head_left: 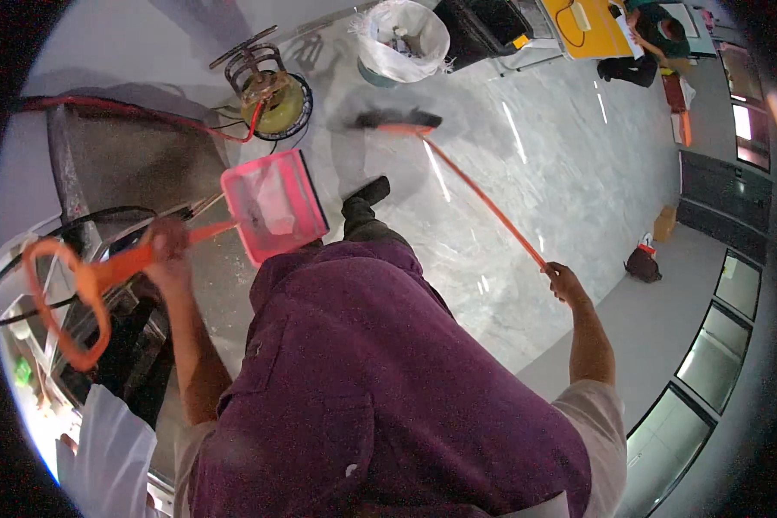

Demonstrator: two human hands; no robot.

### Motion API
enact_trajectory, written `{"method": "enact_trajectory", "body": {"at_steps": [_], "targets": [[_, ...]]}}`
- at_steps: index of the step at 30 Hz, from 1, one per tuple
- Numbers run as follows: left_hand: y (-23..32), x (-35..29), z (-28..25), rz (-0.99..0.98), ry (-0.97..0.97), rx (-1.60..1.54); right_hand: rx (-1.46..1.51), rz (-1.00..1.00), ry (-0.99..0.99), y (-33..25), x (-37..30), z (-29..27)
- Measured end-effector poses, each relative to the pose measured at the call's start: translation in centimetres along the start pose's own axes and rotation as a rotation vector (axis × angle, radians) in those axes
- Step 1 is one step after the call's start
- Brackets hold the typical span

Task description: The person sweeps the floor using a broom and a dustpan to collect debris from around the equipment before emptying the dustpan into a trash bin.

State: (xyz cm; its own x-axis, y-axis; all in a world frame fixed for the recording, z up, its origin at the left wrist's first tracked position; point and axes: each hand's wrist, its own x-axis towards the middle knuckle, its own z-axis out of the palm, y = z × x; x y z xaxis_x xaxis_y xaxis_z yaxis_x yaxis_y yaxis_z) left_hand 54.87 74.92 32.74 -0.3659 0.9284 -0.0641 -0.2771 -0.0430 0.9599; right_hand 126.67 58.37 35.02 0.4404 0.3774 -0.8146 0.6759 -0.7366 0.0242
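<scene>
My left hand (168,249) is closed around the orange handle of a long-handled dustpan (311,211). Its pink pan hangs in front of my legs, with something pale and flat inside, and the handle ends in a big orange loop to the left. In my right hand (565,283) is the upper end of a broom (485,198) with an orange stick. The broom's dark, motion-blurred bristles are at the floor ahead of my foot, apart from the pan. A dark shoe (369,194) shows below my purple apron (354,345).
A gas cylinder (292,108) with a red hose stands ahead left. Beyond it are a white-lined bin (404,39) and a black container (483,33). A person (660,34) is by a yellow table (587,30). A dark bag (643,263) sits at right.
</scene>
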Motion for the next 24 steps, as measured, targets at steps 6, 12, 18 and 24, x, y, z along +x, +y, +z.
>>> {"method": "enact_trajectory", "body": {"at_steps": [6, 12, 18, 24], "targets": [[-10.4, 3.3, 10.4, -0.256, -0.397, 0.468, 0.239, -0.039, 0.063, -1.6, 3.2, 0.9], [-19.1, 4.3, 19.9, -0.229, -0.599, 0.772, 0.215, -0.003, -0.003, -7.1, 10.3, 3.6], [-28.3, 6.1, 22.2, -0.041, -0.724, 0.738, 0.022, -0.047, -0.112, -16.0, 7.4, 5.4], [-41.1, 9.2, 14.7, -0.301, -0.704, 0.548, -0.004, -0.134, -0.231, -20.4, 3.5, 4.2]]}}
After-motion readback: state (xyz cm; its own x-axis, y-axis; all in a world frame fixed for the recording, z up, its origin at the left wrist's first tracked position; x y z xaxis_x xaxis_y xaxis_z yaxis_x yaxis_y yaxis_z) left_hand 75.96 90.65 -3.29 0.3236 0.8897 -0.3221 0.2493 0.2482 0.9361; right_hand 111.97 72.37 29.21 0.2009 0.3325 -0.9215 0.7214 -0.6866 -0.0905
